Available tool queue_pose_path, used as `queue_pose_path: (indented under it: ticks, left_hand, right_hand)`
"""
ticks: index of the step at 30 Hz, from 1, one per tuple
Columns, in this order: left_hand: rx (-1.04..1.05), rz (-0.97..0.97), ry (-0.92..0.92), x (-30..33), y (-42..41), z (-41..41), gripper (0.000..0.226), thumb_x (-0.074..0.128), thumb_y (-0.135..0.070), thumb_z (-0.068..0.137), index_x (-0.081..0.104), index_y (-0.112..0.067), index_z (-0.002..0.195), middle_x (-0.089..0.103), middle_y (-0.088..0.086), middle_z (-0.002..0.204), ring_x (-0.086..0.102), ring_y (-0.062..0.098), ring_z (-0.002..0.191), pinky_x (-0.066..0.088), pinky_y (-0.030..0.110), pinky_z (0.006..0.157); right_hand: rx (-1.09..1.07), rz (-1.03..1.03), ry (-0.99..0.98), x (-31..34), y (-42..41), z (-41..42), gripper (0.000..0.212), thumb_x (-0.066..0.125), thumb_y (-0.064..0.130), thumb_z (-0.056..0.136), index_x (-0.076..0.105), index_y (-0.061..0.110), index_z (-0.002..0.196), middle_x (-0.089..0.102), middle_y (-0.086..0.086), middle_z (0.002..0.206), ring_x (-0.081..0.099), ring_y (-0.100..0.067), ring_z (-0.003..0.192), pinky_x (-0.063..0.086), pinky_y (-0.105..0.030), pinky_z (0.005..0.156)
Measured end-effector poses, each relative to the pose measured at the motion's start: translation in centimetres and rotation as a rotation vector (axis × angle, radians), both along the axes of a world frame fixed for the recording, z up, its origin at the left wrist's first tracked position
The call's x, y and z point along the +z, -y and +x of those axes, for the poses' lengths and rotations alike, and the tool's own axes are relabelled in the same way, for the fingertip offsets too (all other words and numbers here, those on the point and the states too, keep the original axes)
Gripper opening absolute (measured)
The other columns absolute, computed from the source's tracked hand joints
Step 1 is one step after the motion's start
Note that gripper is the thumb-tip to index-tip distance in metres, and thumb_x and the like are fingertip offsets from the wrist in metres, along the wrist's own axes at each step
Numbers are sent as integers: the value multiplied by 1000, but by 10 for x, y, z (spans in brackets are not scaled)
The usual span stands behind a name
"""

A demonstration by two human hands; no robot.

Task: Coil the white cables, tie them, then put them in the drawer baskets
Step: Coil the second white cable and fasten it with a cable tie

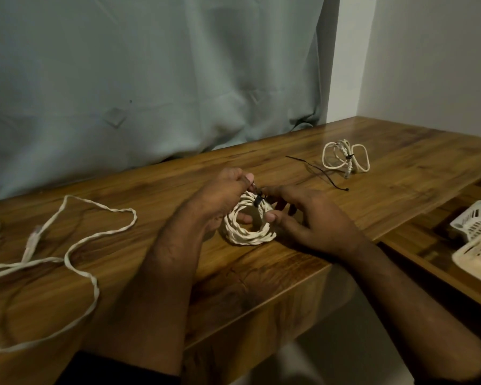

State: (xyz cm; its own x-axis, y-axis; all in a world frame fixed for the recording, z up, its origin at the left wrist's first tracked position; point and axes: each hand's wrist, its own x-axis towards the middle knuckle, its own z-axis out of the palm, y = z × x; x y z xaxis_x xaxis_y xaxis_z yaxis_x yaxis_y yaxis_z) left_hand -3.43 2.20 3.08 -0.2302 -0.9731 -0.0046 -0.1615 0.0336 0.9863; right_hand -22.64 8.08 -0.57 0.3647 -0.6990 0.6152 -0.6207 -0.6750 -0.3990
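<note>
Leftmost, a loose white cable (67, 254) sprawls on the wooden table (289, 273). Mid-table, left hand (220, 195) and right hand (314, 218) both grip the coiled cable (247, 232), pinching its black tie (257, 200). Farther right lie a tied cable (345, 158) and white baskets (475, 240).

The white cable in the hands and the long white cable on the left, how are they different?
The coiled cable is wound into a tight ring; the loose cable sprawls in wide, open loops across the table. The coiled cable has a black tie on it; the loose cable shows none. The left hand and right hand hold the coiled cable; nothing touches the loose cable. Both are white and lie on the table.
</note>
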Motion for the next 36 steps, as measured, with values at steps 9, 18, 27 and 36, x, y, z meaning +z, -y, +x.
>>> queue_pose_path:
  ticks: [9, 18, 27, 36]
  left_hand:
    - [186, -101, -72, -9, 4, -10, 27, 45, -34, 109, 56, -16, 92, 62, 23, 111, 69, 36, 88, 63, 48, 61]
    - [319, -79, -292, -7, 8, -17, 21, 40, -27, 111, 53, -15, 100, 62, 13, 99, 68, 31, 84, 64, 45, 65]
    - [312, 38, -331, -13, 14, -18, 15, 41, -16, 110, 52, -19, 99, 65, 12, 96, 70, 23, 74, 61, 35, 53]
    - [395, 22, -159, -24, 25, -4, 24, 49, -21, 108, 61, -19, 87, 70, 4, 80, 66, 21, 78, 57, 41, 83]
  right_hand:
    - [-21, 89, 29, -3, 6, 0, 56, 57, 44, 99, 46, 19, 147, 63, 8, 137, 66, 3, 93, 47, -8, 71]
    - [-20, 60, 6, -3, 6, 0, 59, 54, 53, 97, 44, 25, 148, 47, 7, 149, 54, -1, 122, 49, -20, 87]
    - [-120, 83, -93, -5, 12, 2, 34, 71, 38, 93, 65, 39, 126, 37, 0, 150, 52, -16, 128, 52, -41, 103]
    - [-194, 115, -123, -5, 11, 4, 36, 70, 34, 94, 63, 32, 129, 41, 0, 148, 57, -16, 120, 52, -35, 99]
